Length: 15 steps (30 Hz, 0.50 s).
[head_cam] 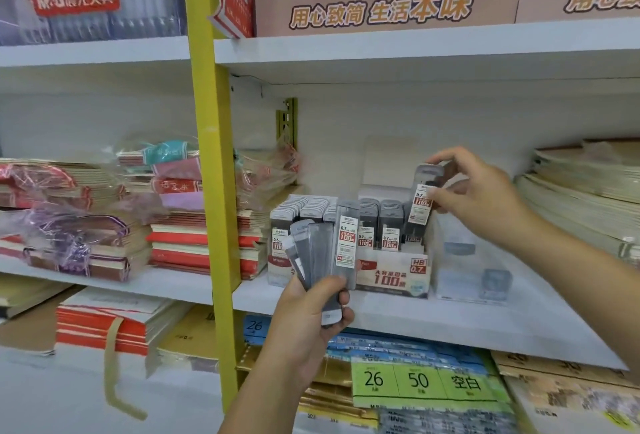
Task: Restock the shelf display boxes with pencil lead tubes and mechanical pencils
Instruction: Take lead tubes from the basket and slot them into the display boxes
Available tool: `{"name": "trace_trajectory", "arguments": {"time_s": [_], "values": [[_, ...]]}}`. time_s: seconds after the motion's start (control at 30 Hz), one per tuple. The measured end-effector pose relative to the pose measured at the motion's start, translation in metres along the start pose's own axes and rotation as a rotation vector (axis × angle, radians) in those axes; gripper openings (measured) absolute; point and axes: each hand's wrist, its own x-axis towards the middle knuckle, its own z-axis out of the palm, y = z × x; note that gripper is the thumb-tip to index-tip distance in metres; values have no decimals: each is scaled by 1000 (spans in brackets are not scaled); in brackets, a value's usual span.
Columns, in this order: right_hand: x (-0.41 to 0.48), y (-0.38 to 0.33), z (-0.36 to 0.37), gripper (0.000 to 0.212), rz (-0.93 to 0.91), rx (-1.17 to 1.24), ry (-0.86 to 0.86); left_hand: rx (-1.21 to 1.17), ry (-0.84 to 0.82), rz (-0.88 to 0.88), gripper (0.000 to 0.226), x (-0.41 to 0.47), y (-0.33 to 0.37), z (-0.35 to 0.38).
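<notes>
Grey lead tubes (322, 253) with white-and-red labels fan upright in the left hand (311, 316); one more tube (420, 207) tilts over the display box (394, 278) marked HB 0.7, packed with upright tubes.

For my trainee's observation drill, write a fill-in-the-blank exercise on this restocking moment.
The right hand pinches ___ grey plastic pencil lead pack at the white cardboard display box.
That box's front reads HB ___.
The left hand grips a fan of similar packs beside an upright metal post coloured ___.
Missing words: one; 0.7; yellow.
</notes>
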Motion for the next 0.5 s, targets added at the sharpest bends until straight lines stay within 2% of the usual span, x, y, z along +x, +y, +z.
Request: {"name": "trace_trajectory", "arguments": {"time_s": [0.1,0.23,0.33,0.43,0.5], "values": [[9,11,2,38,-16,-115,-46,16,-33,-2,26,5,-2,0],[8,27,16,23,-35,-307,-191,21,-65,-5,24,7,-3,1],[9,34,22,11,-26,-375,-211,35,-83,-11,27,8,-4,2],[8,33,22,22,-37,-574,-144,47,-94,-17,25,8,-6,3],[3,24,22,32,-87,-619,-62,48,-103,-23,23,8,-7,4]]}}
